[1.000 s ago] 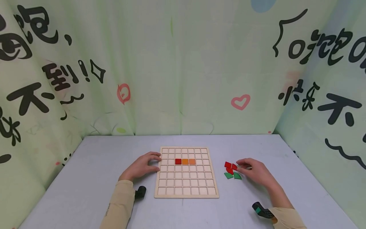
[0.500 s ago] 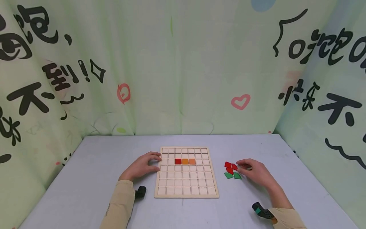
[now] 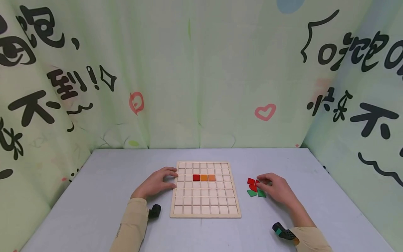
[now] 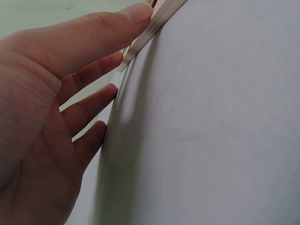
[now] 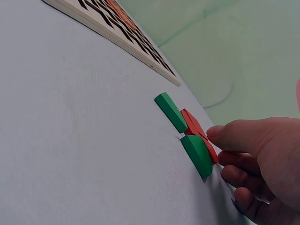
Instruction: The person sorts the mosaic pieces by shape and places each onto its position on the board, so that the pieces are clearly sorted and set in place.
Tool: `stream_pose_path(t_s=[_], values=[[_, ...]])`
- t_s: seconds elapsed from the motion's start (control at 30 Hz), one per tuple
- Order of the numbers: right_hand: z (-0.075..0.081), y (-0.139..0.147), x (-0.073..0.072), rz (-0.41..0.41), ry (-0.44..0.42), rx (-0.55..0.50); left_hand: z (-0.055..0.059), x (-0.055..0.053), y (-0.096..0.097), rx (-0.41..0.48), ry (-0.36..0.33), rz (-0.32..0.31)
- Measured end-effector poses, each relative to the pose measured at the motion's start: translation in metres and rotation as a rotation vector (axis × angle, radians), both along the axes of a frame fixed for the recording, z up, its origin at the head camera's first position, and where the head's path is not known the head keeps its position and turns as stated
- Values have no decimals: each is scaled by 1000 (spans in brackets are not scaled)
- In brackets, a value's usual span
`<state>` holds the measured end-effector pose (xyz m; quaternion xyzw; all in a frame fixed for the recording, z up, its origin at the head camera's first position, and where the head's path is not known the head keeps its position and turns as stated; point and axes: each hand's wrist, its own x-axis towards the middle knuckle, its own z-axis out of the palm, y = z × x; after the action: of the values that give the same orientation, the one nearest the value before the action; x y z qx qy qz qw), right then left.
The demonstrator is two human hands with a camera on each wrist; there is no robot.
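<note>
My left hand [image 3: 157, 182] rests at the left edge of a wooden grid board [image 3: 205, 216]. In the left wrist view the thumb [image 4: 139, 12] lies at the board's edge and the other fingers extend loosely beside it. In the board's second row sit a dark red square tile [image 3: 196, 177] and two orange square tiles [image 3: 204, 177]. My right hand [image 3: 277, 188] is at the small pile right of the board, thumb and forefinger around a red tile [image 3: 256, 182] they mostly cover. Beside it lie another red tile [image 3: 251, 181], a rounded red tile [image 3: 253, 188] and two green tiles [image 3: 252, 193].
The white table [image 3: 201, 236] meets a pale green curtain [image 3: 201, 87] with lettering at the back and both sides. Black wrist cameras [image 3: 155, 211] jut from both sleeves, low over the table.
My right hand has shifted slightly left, its fingertips now over the rightmost red tile. The left hand, board and other tiles have not moved.
</note>
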<state>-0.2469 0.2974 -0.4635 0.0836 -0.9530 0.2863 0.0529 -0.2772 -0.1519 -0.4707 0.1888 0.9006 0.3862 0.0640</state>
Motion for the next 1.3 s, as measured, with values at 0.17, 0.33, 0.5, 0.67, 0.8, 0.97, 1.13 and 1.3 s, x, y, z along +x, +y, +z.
stream_pose_path(t_s=[0.17,0.33,0.5,0.67,0.8,0.97,1.13,1.3], values=[[3,-5,-1,27,-5,18,1,0,0,-5,-1,9],[4,-11,-3,33,1,45,1,0,1,-5,-3,7],[4,-16,-7,41,3,65,1,0,0,0,-6,6],[4,-18,-11,51,-1,64,0,0,0,1,-6,12],[3,-20,-15,57,-6,58,1,0,1,2,-10,16],[2,-23,-19,56,2,57,2,1,1,0,-10,21],[2,-28,-22,41,-19,53,2,2,1,-2,-7,19],[3,-35,-24,53,-15,53,2,2,1,-1,-5,21]])
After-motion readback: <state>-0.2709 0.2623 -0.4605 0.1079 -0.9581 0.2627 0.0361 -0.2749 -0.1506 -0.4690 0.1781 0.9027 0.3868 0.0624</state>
